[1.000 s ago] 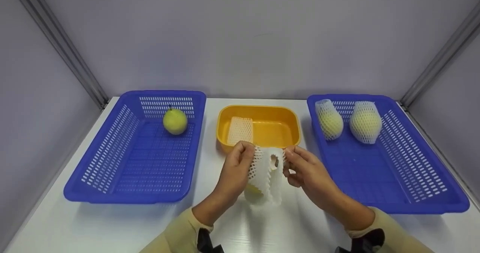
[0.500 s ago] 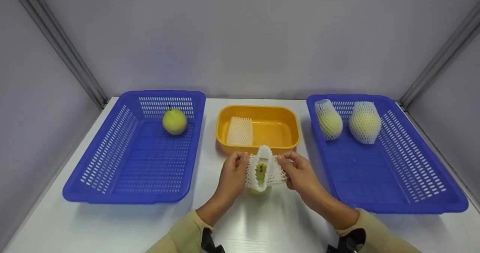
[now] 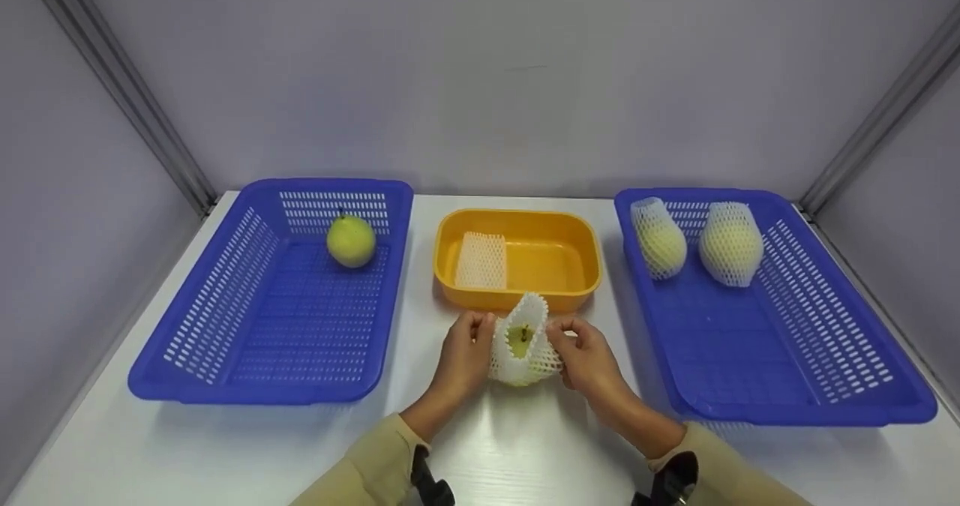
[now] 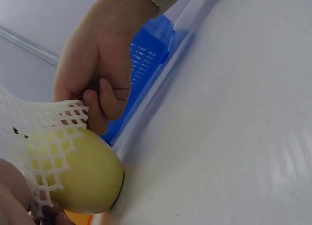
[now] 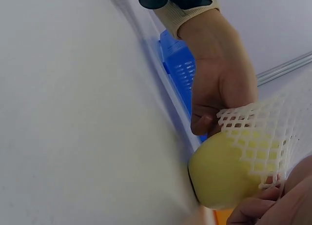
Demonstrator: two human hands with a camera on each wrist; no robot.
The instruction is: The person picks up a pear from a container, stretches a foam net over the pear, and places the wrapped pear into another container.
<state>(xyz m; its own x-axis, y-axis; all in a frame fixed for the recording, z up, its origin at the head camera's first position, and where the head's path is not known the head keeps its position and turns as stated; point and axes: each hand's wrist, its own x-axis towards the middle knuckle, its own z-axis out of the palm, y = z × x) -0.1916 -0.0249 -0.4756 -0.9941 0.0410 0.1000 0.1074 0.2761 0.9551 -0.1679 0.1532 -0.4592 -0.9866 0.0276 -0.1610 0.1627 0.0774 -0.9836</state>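
A yellow-green pear point(image 4: 100, 171) stands upright on the white table between the hands. Around its upper part sits a white foam net sleeve point(image 3: 531, 312), its open top showing the stem in the head view. My left hand point(image 3: 463, 352) pinches the sleeve's left edge between thumb and fingers. On the opposite side my right hand point(image 3: 589, 360) pinches the right edge. Both wrist views show the pear's lower part bare below the mesh.
Behind the hands stands a yellow basin point(image 3: 555, 266) with a flat foam net point(image 3: 481, 260) in it. A blue basket point(image 3: 274, 393) at left holds one bare pear point(image 3: 351, 241). Another blue basket point(image 3: 795, 412) at right holds two net-covered pears point(image 3: 731, 245).
Both hands have lowered the foam net sleeve from above the pear down over it. The sleeve's mouth, tilted and stretched before, now surrounds the stem. Baskets and basin stay put.
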